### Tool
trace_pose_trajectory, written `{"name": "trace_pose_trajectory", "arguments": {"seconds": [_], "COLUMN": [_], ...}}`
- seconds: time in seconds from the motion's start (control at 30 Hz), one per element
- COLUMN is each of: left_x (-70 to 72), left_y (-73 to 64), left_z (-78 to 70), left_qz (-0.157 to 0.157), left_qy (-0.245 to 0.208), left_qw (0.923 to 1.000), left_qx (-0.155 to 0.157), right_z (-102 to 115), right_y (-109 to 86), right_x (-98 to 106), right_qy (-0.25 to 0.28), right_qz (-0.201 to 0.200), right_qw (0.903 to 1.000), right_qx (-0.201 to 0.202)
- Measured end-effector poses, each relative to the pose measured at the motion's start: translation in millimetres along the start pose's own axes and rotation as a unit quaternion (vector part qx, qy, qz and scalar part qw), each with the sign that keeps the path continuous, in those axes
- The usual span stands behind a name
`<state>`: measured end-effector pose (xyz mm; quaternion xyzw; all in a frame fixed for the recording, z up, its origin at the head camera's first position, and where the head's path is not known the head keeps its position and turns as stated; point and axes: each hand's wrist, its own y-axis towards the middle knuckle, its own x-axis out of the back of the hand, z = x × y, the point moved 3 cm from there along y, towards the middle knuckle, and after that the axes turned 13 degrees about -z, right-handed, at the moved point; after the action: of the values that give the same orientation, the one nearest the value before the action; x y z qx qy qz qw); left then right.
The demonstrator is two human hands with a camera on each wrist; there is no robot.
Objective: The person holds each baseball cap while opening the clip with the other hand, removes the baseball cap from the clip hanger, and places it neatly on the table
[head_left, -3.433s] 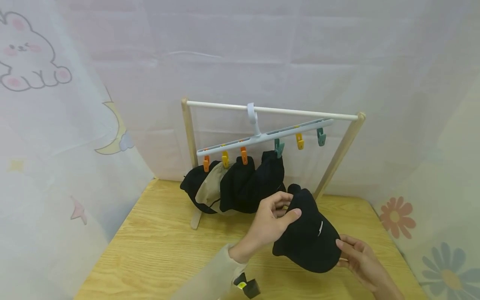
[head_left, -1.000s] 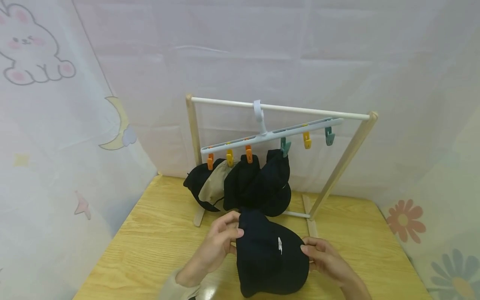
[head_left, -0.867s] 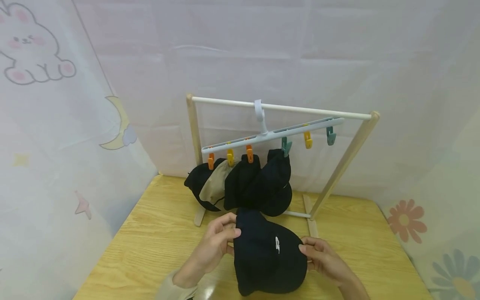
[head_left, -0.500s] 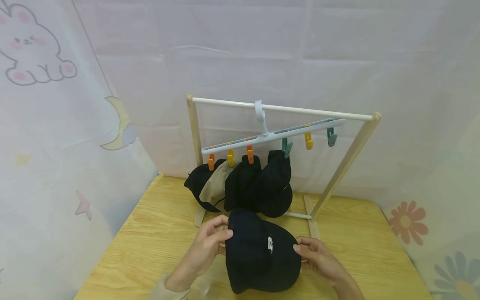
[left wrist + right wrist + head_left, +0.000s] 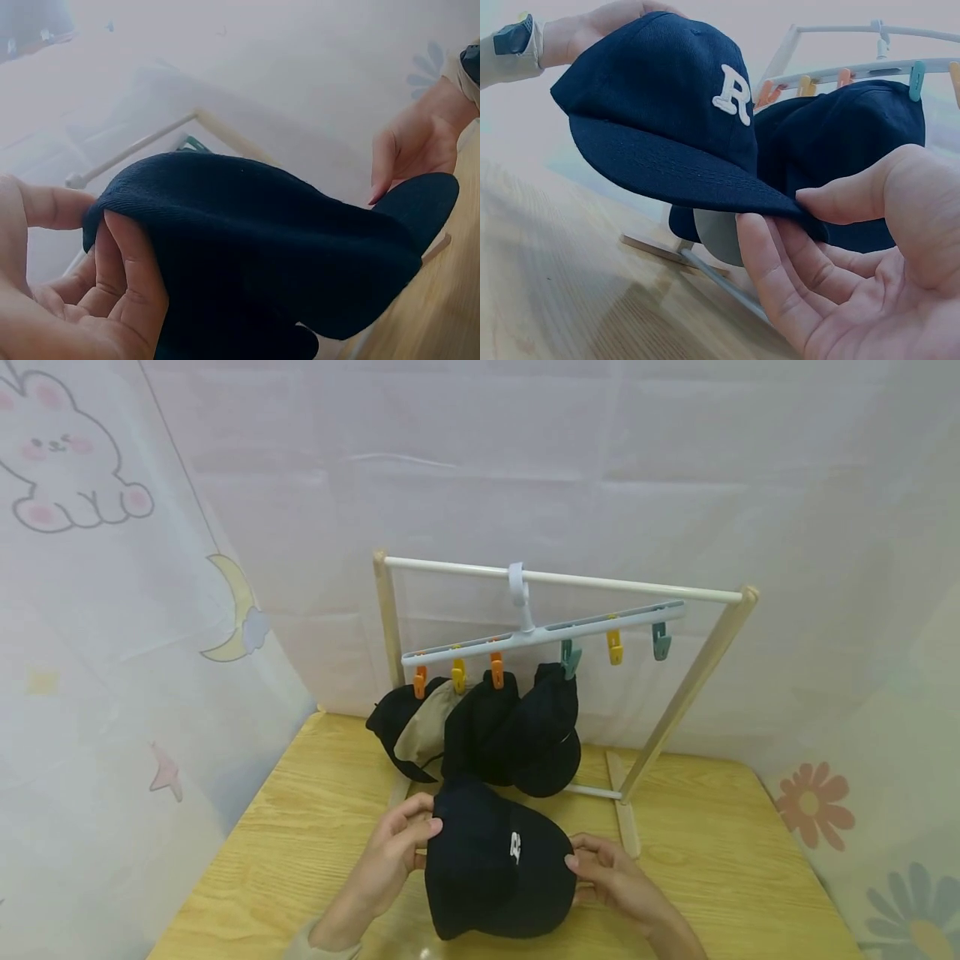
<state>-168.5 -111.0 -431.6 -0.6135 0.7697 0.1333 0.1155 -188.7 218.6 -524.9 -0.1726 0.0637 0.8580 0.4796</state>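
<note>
A dark navy baseball cap [image 5: 480, 877] is held over the near part of the table, brim to the right. My left hand [image 5: 382, 860] grips its back edge, thumb on one side and fingers on the other, as the left wrist view shows. On the brim, my right hand [image 5: 618, 885] pinches the edge between thumb and fingers. A white letter R [image 5: 733, 95] stands out on the cap's front in the right wrist view. Behind it, several caps hang clipped in a row, among them a beige cap [image 5: 427, 731] and a dark cap [image 5: 543, 731].
A pale hanger [image 5: 577, 630] hooks over the white rod [image 5: 622, 583] of a wooden-legged rack. Its right end carries a yellow clip [image 5: 615, 647] and a green clip [image 5: 661, 642] with nothing in them. A wood-grain table [image 5: 277, 835] lies below; printed curtains [image 5: 750, 460] enclose it.
Both hands have carried the cap left, from the right front of the rack to before the hanging caps. Its grip at back edge and brim stays the same over the last second.
</note>
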Motion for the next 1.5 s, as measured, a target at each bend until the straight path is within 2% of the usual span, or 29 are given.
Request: {"name": "trace_pose_trajectory", "arguments": {"seconds": [0.3, 0.5, 1.03, 1.23, 1.5], "left_x": [13.9, 19.6, 46.6, 57.2, 74.4], "left_y": [-9.4, -18.0, -23.8, -21.6, -16.3], "left_z": [-2.0, -5.4, -20.8, -21.0, -20.5], "left_qz": [-0.004, -0.002, 0.014, 0.006, -0.020], "left_qy": [0.003, 0.002, 0.007, 0.016, 0.034], "left_qw": [1.0000, 0.9999, 0.9997, 0.9998, 0.9992], "left_qx": [0.001, -0.011, -0.018, -0.009, 0.005], "right_z": [-7, -10, -28, -35, -48], "right_y": [5.1, 9.0, 23.9, 29.1, 40.9], "right_x": [-9, -16, -47, -52, -56], "right_qy": [0.005, 0.017, 0.034, 0.039, 0.017], "right_qz": [0.014, 0.037, 0.028, 0.010, -0.060], "right_qw": [0.9999, 0.9991, 0.9989, 0.9986, 0.9968], "right_qx": [0.001, -0.009, -0.013, -0.036, -0.050]}}
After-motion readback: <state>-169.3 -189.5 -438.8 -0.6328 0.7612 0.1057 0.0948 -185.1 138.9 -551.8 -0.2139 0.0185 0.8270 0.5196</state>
